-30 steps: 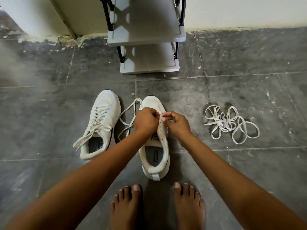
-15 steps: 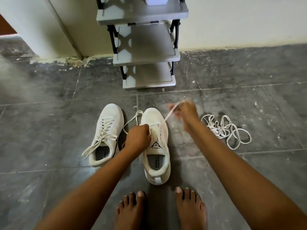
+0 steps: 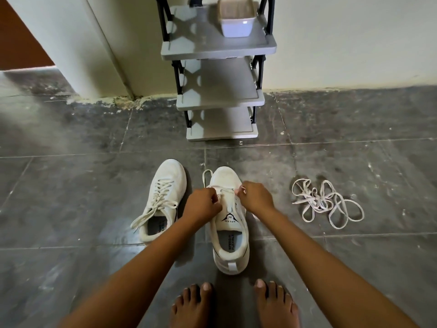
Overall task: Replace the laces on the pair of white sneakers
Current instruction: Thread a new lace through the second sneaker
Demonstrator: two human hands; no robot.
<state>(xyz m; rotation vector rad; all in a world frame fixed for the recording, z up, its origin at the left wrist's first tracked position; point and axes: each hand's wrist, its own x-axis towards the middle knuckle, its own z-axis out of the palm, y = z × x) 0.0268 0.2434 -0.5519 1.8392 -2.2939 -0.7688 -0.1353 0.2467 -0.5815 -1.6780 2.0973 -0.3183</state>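
Two white sneakers stand side by side on the grey tiled floor. The left sneaker (image 3: 163, 202) is fully laced, its lace ends trailing loose. On the right sneaker (image 3: 230, 233) only the lowest eyelets hold a white lace (image 3: 207, 175), which loops past the toe. My left hand (image 3: 203, 205) pinches that lace at the shoe's left eyelets. At the right eyelets my right hand (image 3: 256, 196) pinches the lace's other end. A loose tangle of white laces (image 3: 325, 202) lies on the floor to the right.
A grey three-tier shoe rack (image 3: 220, 91) stands against the wall just beyond the sneakers, with a white tub (image 3: 236, 18) on its top shelf. My bare feet (image 3: 234, 304) rest on the floor behind the right sneaker. A wall corner juts out at the far left.
My right hand, which had pulled the lace up and away to the right, has come back down to the shoe's eyelets. The camera has tilted up, showing more of the rack.
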